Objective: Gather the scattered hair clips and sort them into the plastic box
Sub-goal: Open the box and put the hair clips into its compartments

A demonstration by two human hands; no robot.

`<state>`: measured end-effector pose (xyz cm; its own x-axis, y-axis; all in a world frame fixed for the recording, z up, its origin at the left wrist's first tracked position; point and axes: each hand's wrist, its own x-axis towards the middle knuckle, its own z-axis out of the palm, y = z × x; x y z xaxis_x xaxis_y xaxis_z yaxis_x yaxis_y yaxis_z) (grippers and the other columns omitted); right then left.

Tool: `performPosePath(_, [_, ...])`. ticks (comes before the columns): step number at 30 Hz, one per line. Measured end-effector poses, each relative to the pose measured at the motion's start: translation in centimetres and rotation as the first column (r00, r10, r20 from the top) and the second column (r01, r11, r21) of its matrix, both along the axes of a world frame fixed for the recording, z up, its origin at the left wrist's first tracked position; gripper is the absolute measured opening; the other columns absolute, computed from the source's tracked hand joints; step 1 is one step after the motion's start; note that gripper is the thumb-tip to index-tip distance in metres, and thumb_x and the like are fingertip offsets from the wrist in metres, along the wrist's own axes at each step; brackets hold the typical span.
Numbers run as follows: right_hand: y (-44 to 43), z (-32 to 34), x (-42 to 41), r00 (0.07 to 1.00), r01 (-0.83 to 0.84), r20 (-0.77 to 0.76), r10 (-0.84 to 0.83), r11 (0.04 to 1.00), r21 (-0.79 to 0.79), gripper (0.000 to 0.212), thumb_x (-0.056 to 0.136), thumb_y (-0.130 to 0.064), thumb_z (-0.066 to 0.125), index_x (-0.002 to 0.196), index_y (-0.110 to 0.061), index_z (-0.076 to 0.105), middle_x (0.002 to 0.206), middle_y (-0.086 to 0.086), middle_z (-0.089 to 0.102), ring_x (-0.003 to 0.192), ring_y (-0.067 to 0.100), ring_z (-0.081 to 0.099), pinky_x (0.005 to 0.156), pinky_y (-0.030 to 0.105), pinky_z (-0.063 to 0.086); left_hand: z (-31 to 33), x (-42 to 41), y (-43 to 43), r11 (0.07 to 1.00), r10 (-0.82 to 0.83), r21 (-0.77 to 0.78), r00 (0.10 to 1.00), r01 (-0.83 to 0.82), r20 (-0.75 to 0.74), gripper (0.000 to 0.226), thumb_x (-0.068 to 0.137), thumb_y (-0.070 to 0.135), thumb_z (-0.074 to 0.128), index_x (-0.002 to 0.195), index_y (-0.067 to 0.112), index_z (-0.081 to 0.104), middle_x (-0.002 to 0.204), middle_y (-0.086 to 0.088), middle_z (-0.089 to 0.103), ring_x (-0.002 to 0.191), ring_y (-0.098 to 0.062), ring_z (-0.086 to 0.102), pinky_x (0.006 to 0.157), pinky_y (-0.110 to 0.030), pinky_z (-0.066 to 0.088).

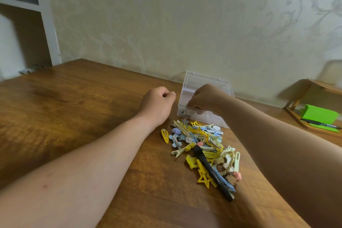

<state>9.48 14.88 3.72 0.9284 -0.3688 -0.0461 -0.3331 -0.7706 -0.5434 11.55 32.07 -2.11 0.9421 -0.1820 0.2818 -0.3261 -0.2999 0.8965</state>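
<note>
Dozens of hair clips [201, 146], mostly yellow, cream and blue, lie heaped on the wooden table [92, 98] just in front of the clear plastic box [196, 115]. The box stands against the wall with its lid [203, 79] raised. A long black clip [212, 170] lies across the heap, and a yellow snap clip [164, 135] sits at its left edge. The right hand [205, 98] reaches down into the box, hiding most of the inside; I cannot tell whether its fingers hold anything. The left hand [159, 102] rests beside the box in a fist, nothing visible in it. Far right, a wooden tray [296, 116] holds green paper [318, 114] and a pen [320, 123].
</note>
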Motion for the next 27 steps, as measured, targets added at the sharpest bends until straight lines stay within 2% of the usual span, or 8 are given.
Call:
performPosePath(8, [0.2,-0.1,0.8,0.998,-0.029,-0.053,0.026,0.997,-0.068,0.022,0.088,-0.020,0.081,0.102,-0.003,0.079,0.091,0.012,0.079,0.084,0.023,0.079,0.084,0.034,0.065,0.2,-0.2,0.0,1.000,-0.002,0.013,1.000,0.002,-0.006,0.034,0.105,0.035,0.056,0.087,0.010,0.070,0.088,-0.012,0.074,0.089,-0.033,0.071,0.083,-0.052,0.059])
performPosePath(12, [-0.1,-0.2,0.6,0.998,-0.019,-0.053,0.016,0.998,-0.054,0.030,0.092,-0.033,0.079,0.100,-0.004,0.078,0.090,0.010,0.080,0.081,0.021,0.079,0.083,0.033,0.063,0.2,-0.2,0.1,1.000,-0.004,0.019,1.000,0.004,-0.008,0.034,0.105,0.035,0.056,0.087,0.010,0.070,0.089,-0.012,0.074,0.090,-0.033,0.071,0.084,-0.052,0.059])
performPosePath(14, [-0.2,0.0,0.3,0.999,-0.011,-0.043,0.009,0.999,-0.041,0.031,0.094,-0.034,0.077,0.101,-0.004,0.078,0.089,0.010,0.079,0.075,0.018,0.077,0.074,0.029,0.062,0.3,-0.2,0.1,1.000,-0.006,0.023,1.000,0.006,-0.004,0.034,0.105,0.036,0.056,0.087,0.010,0.070,0.090,-0.012,0.074,0.090,-0.032,0.070,0.085,-0.052,0.058])
performPosePath(17, [-0.3,0.1,0.0,0.998,-0.003,-0.058,0.000,0.998,-0.055,0.029,0.096,-0.032,0.075,0.100,-0.004,0.078,0.077,0.005,0.076,0.062,0.013,0.069,0.057,0.024,0.048,0.3,-0.3,0.1,1.000,-0.004,0.029,1.000,0.004,-0.003,0.035,0.106,0.036,0.056,0.087,0.010,0.070,0.089,-0.012,0.073,0.090,-0.032,0.070,0.084,-0.051,0.058])
performPosePath(20, [-0.3,0.1,-0.3,0.996,-0.006,-0.091,-0.002,0.996,-0.091,0.025,0.094,-0.028,0.076,0.096,-0.003,0.078,0.062,-0.001,0.072,0.057,0.010,0.065,0.055,0.024,0.045,0.3,-0.4,0.1,1.000,-0.005,0.026,1.000,0.005,-0.001,0.035,0.105,0.035,0.056,0.088,0.008,0.070,0.090,-0.014,0.073,0.090,-0.034,0.070,0.085,-0.052,0.058])
performPosePath(22, [-0.4,0.0,-0.2,0.995,-0.012,-0.104,0.001,0.994,-0.106,0.022,0.092,-0.024,0.077,0.095,-0.003,0.078,0.069,0.002,0.076,0.059,0.012,0.067,0.054,0.023,0.045,0.4,-0.5,0.1,1.000,-0.008,0.026,1.000,0.008,-0.001,0.036,0.106,0.035,0.055,0.089,0.008,0.070,0.090,-0.014,0.073,0.091,-0.034,0.070,0.085,-0.053,0.059])
performPosePath(25, [-0.4,-0.1,0.0,0.994,-0.023,-0.110,0.010,0.993,-0.119,0.018,0.089,-0.021,0.079,0.094,-0.003,0.078,0.086,0.008,0.080,0.073,0.017,0.074,0.058,0.024,0.050,0.4,-0.5,0.2,1.000,-0.009,0.022,1.000,0.009,-0.002,0.035,0.106,0.035,0.055,0.089,0.008,0.070,0.090,-0.014,0.074,0.091,-0.034,0.070,0.085,-0.053,0.059])
performPosePath(27, [-0.4,0.0,0.1,0.993,-0.030,-0.117,0.016,0.992,-0.121,0.017,0.087,-0.020,0.079,0.091,-0.003,0.079,0.086,0.008,0.081,0.085,0.021,0.079,0.074,0.029,0.060,0.4,-0.5,0.2,1.000,-0.009,0.020,1.000,0.009,-0.003,0.035,0.106,0.035,0.055,0.088,0.008,0.070,0.090,-0.014,0.074,0.090,-0.034,0.070,0.085,-0.053,0.059])
